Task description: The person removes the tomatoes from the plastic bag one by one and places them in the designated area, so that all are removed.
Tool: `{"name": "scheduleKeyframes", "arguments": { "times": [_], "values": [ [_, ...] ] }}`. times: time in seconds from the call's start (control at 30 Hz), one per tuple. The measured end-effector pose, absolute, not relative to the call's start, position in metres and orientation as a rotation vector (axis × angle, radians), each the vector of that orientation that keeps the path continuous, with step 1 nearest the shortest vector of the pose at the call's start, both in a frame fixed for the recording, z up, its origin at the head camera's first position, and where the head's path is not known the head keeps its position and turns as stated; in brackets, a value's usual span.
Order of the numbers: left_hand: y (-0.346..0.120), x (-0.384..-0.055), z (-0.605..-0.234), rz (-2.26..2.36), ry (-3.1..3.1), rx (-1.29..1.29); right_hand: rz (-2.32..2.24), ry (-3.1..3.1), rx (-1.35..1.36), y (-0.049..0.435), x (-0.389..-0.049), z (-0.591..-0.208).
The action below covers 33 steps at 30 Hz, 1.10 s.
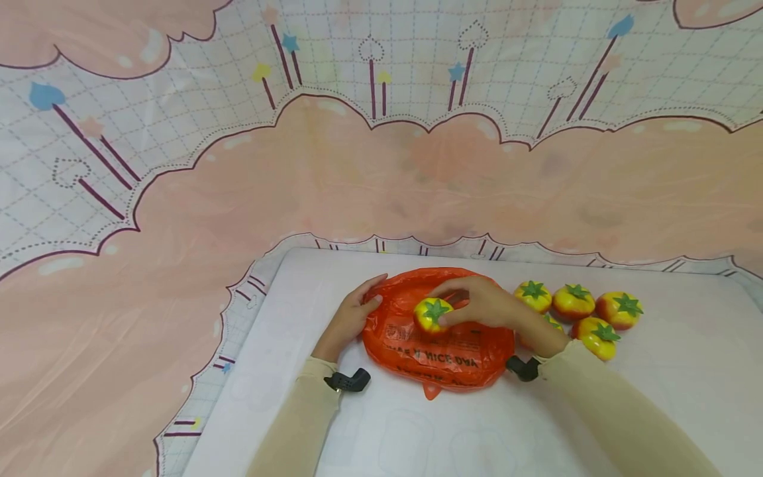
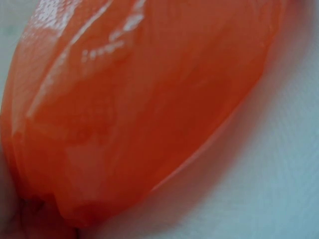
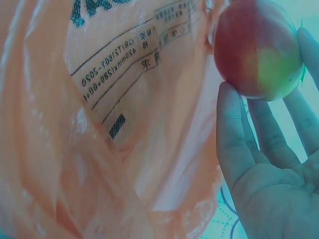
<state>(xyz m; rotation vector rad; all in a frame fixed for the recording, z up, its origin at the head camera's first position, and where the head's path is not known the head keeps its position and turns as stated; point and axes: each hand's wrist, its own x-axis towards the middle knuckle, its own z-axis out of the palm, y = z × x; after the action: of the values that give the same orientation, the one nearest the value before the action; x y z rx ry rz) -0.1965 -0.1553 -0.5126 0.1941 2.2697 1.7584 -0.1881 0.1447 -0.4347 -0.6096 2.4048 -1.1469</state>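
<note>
A red plastic bag (image 1: 411, 354) with dark printing lies spread on the white table, its opening widened. At the bag's left edge, my left hand (image 1: 348, 321) grips the rim between thumb and fingers. The left wrist view is filled by the bag's shiny side (image 2: 149, 109), with part of the hand at the lower left corner. Over the bag's opening, my right hand (image 1: 483, 305) holds a yellow-and-red toy tomato (image 1: 430, 315) with a green star-shaped top. Thumb and fingertips pinch this tomato (image 3: 256, 50) in the right wrist view, beside the printed plastic.
Several more toy tomatoes (image 1: 573, 301) sit in a cluster right of the bag, partly behind my right forearm. The white table (image 1: 685, 371) meets a pink patterned cloth (image 1: 417, 179) at its far and left edges. A black wrist camera is on each sleeve.
</note>
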Motion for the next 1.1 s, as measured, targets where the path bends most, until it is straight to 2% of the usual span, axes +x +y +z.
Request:
{"name": "scheduleKeyframes", "arguments": {
  "times": [1.1],
  "values": [
    [-0.156,-0.197,-0.512,1.749,2.255,0.184,-1.167,2.468,-0.511,0.206,-0.179,-0.419]
  ]
}}
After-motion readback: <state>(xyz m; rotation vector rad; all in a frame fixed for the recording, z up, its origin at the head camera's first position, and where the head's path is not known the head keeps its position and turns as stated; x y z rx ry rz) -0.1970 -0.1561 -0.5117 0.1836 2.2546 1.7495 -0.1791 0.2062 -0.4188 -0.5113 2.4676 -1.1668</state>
